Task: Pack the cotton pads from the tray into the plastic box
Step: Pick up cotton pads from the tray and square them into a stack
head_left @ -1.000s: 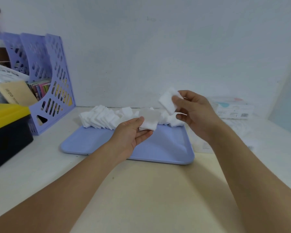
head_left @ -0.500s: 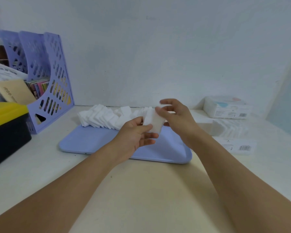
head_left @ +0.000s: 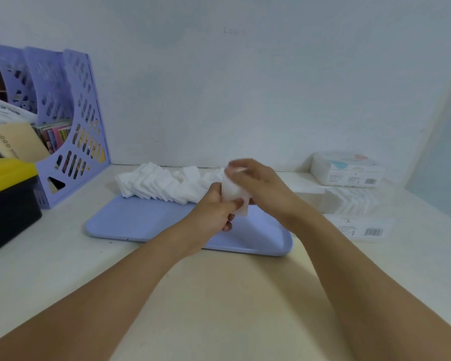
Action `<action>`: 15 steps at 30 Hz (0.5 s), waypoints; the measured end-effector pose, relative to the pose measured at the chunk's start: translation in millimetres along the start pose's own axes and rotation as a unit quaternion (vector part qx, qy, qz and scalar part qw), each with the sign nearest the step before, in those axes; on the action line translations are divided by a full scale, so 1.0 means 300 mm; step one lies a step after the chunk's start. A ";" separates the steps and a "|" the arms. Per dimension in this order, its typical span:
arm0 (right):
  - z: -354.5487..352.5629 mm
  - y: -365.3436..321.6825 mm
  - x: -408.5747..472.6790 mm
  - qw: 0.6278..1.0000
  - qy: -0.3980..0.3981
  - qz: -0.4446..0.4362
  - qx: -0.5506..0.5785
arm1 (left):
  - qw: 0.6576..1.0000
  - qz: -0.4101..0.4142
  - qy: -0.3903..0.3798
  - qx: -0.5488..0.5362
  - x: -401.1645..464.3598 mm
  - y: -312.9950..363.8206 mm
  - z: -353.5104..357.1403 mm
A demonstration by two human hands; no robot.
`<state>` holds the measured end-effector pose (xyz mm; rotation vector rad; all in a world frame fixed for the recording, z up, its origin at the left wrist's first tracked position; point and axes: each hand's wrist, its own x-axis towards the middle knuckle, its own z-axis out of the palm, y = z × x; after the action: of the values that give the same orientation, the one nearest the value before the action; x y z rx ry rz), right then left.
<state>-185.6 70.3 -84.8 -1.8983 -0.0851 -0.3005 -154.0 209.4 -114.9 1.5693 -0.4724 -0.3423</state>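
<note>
A lavender tray lies on the pale desk, with a row of white square cotton pads along its far edge. Above the tray's middle, my left hand grips a small stack of cotton pads from the left and below. My right hand covers the stack's top and right side, fingers curled over it and blurred. To the right, the clear plastic box holds an upright row of pads.
A purple file rack with books stands at the back left, and a black bin with a yellow lid sits in front of it. A sealed cotton pad pack is at the back right. A barcoded clear lid lies right of the tray.
My right hand brought a single pad down onto the stack in my left hand. Both hands now close round the stack, held more upright, over the tray.
</note>
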 end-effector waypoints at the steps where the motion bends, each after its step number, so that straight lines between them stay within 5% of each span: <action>1: -0.013 0.006 -0.004 0.999 -0.021 -0.011 -0.031 | 1.000 0.001 0.000 0.003 0.003 -0.003 0.001; 10: -0.040 0.017 -0.006 0.992 0.045 -0.025 -0.116 | 0.990 0.088 0.061 0.092 0.045 -0.038 -0.056; 15: -0.014 0.039 0.006 0.958 0.191 -0.032 -0.212 | 0.897 0.155 0.285 0.299 0.079 -0.002 -0.249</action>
<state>-182.2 62.2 -93.9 -2.2248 0.1944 -0.7747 -96.6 262.6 -109.7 2.0417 -0.3680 0.5594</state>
